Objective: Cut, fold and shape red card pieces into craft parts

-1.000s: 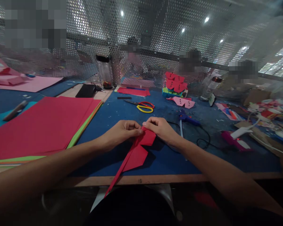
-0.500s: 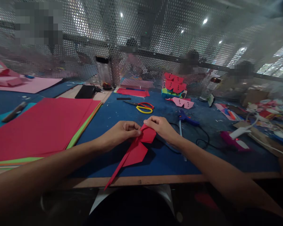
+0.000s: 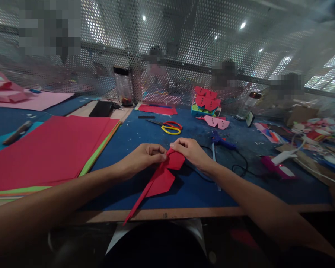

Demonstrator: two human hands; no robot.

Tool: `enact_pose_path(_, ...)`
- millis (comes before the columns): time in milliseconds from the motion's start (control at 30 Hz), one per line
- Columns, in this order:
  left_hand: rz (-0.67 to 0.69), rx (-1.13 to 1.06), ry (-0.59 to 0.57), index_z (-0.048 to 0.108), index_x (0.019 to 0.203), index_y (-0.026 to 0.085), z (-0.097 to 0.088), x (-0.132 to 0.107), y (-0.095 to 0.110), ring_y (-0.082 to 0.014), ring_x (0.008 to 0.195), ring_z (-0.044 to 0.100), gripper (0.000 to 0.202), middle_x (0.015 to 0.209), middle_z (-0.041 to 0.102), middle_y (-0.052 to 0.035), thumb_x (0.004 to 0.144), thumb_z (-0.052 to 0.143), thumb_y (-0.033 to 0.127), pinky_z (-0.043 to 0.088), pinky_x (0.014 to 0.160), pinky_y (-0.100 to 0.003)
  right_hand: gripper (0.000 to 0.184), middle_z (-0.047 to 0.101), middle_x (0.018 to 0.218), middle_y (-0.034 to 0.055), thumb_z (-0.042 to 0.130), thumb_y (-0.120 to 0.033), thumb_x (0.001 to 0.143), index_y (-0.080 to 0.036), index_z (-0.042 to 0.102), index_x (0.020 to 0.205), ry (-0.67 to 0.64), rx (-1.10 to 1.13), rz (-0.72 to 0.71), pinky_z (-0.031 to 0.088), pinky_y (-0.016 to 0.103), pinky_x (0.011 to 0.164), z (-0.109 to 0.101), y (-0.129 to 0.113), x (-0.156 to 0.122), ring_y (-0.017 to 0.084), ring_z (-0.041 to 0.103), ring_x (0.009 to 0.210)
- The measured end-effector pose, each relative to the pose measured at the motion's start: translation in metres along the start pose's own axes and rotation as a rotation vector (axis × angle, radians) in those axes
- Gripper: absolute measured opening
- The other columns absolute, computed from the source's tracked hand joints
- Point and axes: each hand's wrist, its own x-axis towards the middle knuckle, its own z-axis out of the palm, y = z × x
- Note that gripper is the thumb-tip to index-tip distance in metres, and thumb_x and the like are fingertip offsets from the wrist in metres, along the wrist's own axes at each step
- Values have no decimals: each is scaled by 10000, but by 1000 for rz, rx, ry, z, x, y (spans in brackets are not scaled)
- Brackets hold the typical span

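Between my hands is a folded red paper piece [image 3: 161, 181] with two flared wing-like flaps and a long narrow point that reaches past the table's front edge. My left hand [image 3: 145, 158] pinches its upper left edge between thumb and fingers. At the top corner, my right hand [image 3: 190, 150] grips the same paper, thumb on the near side. Just beyond my hands lie scissors [image 3: 170, 127] with one red and one yellow handle loop. To the right rests a blue glue gun [image 3: 222, 141] with its glue stick and black cord.
Large red sheets [image 3: 53, 149] are stacked at left, beside a utility knife [image 3: 16, 133]. Finished-looking red paper butterflies [image 3: 208, 98] and a pink one [image 3: 215, 121] stand at the back. A power strip [image 3: 279, 167], a phone [image 3: 101, 108] and jars line the table; perforated metal screen behind.
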Motion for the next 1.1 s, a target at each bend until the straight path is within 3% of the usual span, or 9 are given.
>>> enact_pose_path(333, -4, -43, -28, 660, 898, 154, 0, 1, -3, -108, 602, 561, 341, 719, 674, 0, 745, 833, 405, 398, 600, -238, 307, 574, 682, -26, 664, -443, 842, -180, 609, 694, -2, 122, 11, 370, 255, 639, 0, 5, 1, 124, 465, 655)
enact_pose_path(600, 18, -27, -9, 664, 822, 166, 2, -2, 0, -102, 595, 510, 313, 719, 623, 15, 773, 791, 448, 369, 559, -232, 315, 564, 682, -22, 625, -443, 884, -181, 602, 711, -38, -17, -75, 372, 256, 637, 1, -3, -2, 125, 473, 653)
enact_pose_path(767, 104, 70, 35, 644, 732, 163, 2, -2, 0, -107, 586, 433, 357, 654, 542, 14, 791, 743, 501, 323, 543, -238, 342, 573, 715, -16, 613, -482, 907, -184, 611, 741, -60, -17, -75, 375, 256, 641, 4, -8, -5, 130, 487, 672)
enact_pose_path(933, 122, 86, 78, 658, 740, 161, 2, -2, 4, -111, 599, 440, 298, 664, 567, 9, 799, 715, 447, 338, 567, -243, 448, 466, 653, -38, 554, -559, 940, -193, 545, 682, -13, -28, -42, 331, 262, 604, 2, -4, -4, 121, 414, 626)
enact_pose_path(1100, 100, 75, 77, 656, 766, 157, 2, -2, 3, -115, 613, 444, 306, 678, 564, 14, 794, 714, 456, 326, 585, -250, 463, 456, 646, -41, 571, -576, 929, -196, 510, 672, 24, -102, -68, 318, 265, 594, 2, -2, -3, 117, 394, 620)
